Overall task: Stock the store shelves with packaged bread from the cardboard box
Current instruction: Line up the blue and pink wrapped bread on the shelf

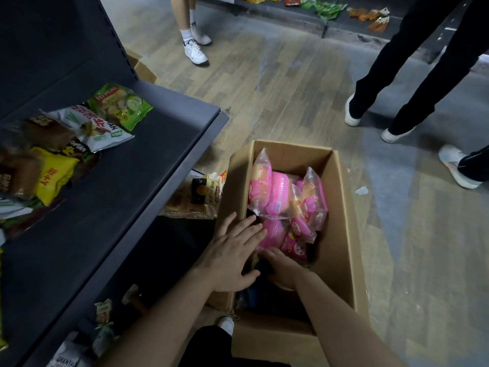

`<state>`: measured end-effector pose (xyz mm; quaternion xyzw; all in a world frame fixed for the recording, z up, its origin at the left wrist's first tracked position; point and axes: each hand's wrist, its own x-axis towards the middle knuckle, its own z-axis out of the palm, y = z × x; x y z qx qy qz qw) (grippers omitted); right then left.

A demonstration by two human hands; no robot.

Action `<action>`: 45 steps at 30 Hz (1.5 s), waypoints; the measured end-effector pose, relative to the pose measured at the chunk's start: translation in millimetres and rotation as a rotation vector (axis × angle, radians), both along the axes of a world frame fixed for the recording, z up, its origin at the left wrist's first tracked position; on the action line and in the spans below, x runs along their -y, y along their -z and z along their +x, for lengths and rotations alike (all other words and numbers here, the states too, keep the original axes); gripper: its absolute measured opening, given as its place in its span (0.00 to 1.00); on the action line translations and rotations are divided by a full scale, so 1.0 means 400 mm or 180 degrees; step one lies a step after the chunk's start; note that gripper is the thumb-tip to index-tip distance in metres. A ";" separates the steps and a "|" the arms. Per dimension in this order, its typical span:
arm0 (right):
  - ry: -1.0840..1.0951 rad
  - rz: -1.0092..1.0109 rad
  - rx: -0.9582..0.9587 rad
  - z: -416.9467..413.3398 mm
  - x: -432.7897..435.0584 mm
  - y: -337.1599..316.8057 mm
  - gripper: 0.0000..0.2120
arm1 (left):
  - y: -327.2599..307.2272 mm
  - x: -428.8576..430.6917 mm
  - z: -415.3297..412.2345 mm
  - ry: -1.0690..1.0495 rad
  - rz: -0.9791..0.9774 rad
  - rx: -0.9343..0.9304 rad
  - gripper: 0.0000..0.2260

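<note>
A dark shelf (158, 144) fills the left side. On it lie snack bags in a loose heap: a yellow bag (54, 176), a white bag (98, 128) and, farthest along, a green bag (120, 105). Under the shelf's edge, on a lower level, sit clear-wrapped packs (195, 197), probably bread, though the shade makes it hard to say. Far behind them a person's white sneakers (195, 49) stand on the wooden floor (291, 88).

The left hand (232, 252) lies over the left wall of the cardboard box (341, 207), fingers straight and spread, its grip wide and holding nothing, with the fingertips at a pink pack. The right hand (281, 271) is down inside the box; its fingers bend out of sight, so I cannot tell whether its grip holds anything. The pink bread packs (283, 194) are piled in the far half of the box, some on end. To the right stand legs in black trousers (423, 62)
</note>
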<state>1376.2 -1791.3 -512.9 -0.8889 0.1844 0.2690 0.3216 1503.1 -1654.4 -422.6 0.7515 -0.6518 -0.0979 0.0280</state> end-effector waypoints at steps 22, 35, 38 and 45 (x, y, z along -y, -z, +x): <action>0.1127 -0.0150 -0.0281 -0.018 0.031 -0.116 0.17 | -0.065 0.000 -0.011 -0.0009 0.0447 0.0024 0.40; 0.2227 0.0410 0.0325 -0.082 0.089 -0.482 0.11 | -0.336 0.008 -0.041 -0.0096 0.0555 -0.0216 0.43; 0.2734 0.0866 0.0422 -0.090 0.096 -0.563 0.13 | -0.392 0.015 -0.058 -0.0153 0.0568 -0.0310 0.45; 0.3351 0.1395 0.0672 -0.081 0.080 -0.736 0.06 | -0.517 0.032 -0.094 -0.0382 0.0296 -0.0322 0.42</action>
